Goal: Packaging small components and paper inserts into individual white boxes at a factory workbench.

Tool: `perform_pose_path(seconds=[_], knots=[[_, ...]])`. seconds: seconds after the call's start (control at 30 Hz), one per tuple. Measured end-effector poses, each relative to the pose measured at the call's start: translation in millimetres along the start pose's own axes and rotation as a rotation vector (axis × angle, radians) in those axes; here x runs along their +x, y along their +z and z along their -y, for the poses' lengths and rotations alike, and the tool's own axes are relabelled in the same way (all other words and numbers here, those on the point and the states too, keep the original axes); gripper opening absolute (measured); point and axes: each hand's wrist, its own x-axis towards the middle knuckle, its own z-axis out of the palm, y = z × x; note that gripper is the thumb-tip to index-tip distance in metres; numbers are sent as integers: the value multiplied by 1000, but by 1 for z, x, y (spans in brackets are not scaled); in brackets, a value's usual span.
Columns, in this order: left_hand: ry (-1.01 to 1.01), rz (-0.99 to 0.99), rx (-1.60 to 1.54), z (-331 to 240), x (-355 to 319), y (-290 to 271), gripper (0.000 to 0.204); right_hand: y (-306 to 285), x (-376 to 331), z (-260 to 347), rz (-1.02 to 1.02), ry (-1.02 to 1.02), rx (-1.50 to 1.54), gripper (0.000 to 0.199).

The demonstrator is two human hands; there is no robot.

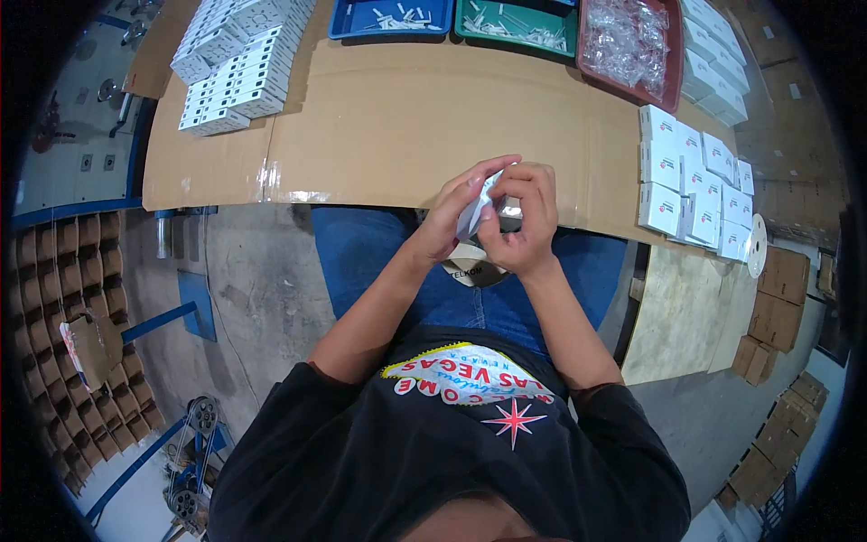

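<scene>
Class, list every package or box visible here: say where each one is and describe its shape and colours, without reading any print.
Small white carton: held between left hand and right hand.
White rectangular boxes with red marks: table's right.
Stacked white boxes: upper left.
Clear plastic bags: red tray.
Brown cardboard cartons: floor, right.

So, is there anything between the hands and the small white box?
Nothing visible. Both the left hand and the right hand already hold the small white box directly, above the near edge of the cardboard-covered table.
</scene>
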Motion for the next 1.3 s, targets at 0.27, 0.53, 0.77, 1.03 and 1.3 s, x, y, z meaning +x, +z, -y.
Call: perform_pose_path(seconds=[0.27,0.53,0.77,1.03,1.3], knots=[[-97,-51,98,10,-10,13,61,5,7,0,-65,-40,54,24],[37,-53,407,13,-11,19,70,2,16,5,-88,-41,64,21],[-38,-124,249,20,-9,17,60,1,20,5,19,23,29,23],[-53,-203,40,13,-12,31,77,6,22,12,-34,-7,19,17],[-125,-275,-148,24,-6,25,74,17,13,12,-119,-3,-30,18]])
